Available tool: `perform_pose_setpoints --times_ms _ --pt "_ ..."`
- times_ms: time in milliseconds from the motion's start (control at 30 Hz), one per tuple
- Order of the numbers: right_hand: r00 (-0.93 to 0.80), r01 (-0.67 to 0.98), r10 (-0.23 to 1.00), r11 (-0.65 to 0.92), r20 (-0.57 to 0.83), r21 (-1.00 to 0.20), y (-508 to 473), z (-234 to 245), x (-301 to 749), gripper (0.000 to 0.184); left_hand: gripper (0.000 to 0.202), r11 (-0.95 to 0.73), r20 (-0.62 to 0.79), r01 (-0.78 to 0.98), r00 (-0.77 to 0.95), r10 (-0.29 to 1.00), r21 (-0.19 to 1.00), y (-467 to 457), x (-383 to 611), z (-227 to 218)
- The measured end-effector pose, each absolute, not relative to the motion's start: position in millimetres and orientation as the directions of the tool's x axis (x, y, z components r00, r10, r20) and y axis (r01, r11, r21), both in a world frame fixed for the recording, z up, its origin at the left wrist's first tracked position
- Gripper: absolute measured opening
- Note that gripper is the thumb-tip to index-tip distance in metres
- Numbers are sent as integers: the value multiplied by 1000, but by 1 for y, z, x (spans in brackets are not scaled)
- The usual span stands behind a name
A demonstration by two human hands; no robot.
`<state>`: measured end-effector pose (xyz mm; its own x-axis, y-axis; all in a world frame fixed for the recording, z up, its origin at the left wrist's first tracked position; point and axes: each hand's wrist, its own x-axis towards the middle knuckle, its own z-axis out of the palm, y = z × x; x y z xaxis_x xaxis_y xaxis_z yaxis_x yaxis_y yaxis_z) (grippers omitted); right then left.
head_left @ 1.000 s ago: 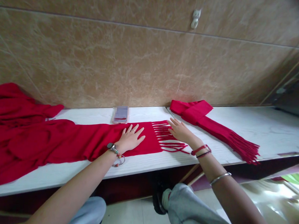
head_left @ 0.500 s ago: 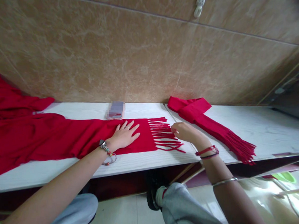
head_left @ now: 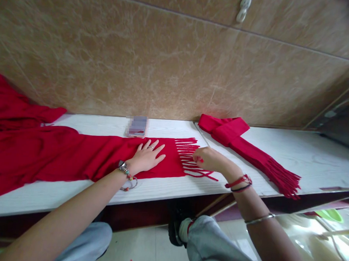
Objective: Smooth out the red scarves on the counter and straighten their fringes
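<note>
A long red scarf [head_left: 103, 154] lies along the white counter, flat toward its fringed right end and rumpled at the left. My left hand [head_left: 147, 156] rests on it palm down, fingers spread, just short of the fringe. Over the tips of the fringe [head_left: 186, 156], my right hand [head_left: 209, 159] is closed, its fingers curled in. A bit of red shows at those fingers, where strands run under them; how many strands they grip is hidden. To the right lies a second red scarf [head_left: 243, 149], folded over at its upper end, its fringe by the counter's front edge.
A phone [head_left: 137, 126] lies behind the long scarf, near the brown marbled wall [head_left: 137, 66]. More red cloth [head_left: 17, 106] is heaped at the far left. A small white fixture [head_left: 243, 9] is on the wall. The counter's [head_left: 165, 184] front edge runs above my knees.
My right hand has shifted slightly left over the fringe, and red now shows at its fingers. My left hand stays spread on the scarf. The view has tilted a little.
</note>
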<state>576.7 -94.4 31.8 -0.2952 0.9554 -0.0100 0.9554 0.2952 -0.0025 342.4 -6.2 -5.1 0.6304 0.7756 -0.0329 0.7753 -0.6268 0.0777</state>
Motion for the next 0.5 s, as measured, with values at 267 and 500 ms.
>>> perform_pose_setpoints --times_ms 267,500 --pt "-392 904 905 413 166 -113 -112 41 579 22 56 -626 -13 771 631 776 116 -6 343 -7" --pt "-480 861 876 479 40 -171 -103 31 550 23 57 -628 -12 770 633 774 112 -8 342 -5"
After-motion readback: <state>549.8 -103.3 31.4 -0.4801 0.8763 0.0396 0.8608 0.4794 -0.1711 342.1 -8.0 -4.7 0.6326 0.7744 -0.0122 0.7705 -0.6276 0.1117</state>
